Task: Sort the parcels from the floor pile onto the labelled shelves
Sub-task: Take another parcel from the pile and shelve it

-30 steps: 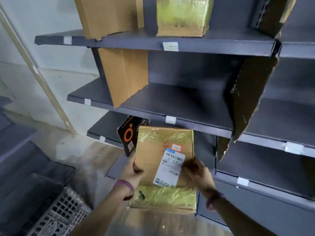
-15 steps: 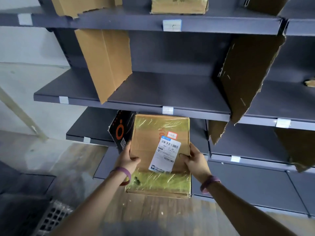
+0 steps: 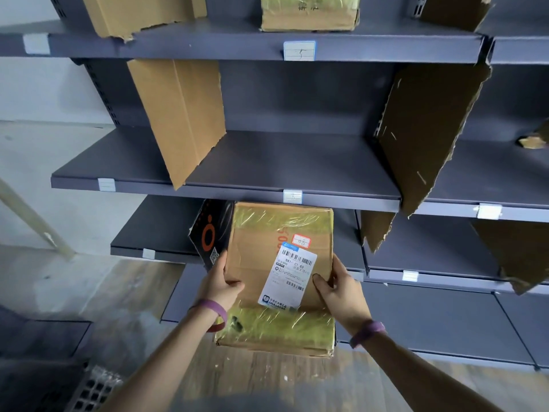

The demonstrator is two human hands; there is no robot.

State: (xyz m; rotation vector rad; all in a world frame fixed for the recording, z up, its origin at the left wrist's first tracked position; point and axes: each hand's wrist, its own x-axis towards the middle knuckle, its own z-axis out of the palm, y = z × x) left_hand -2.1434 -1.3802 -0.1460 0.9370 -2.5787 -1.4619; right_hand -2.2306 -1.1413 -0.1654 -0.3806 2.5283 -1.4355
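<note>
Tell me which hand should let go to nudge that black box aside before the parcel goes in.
Left, probably. The left hand grips the parcel right beside the black box; the right hand holds the far side, parcel in between.

Brown parcel [image 3: 261,263] — yellowish tape, white label [image 3: 289,278] — before dark grey shelves [image 3: 297,162].

Cardboard parcel [image 3: 261,263], glossy tape bands
</note>
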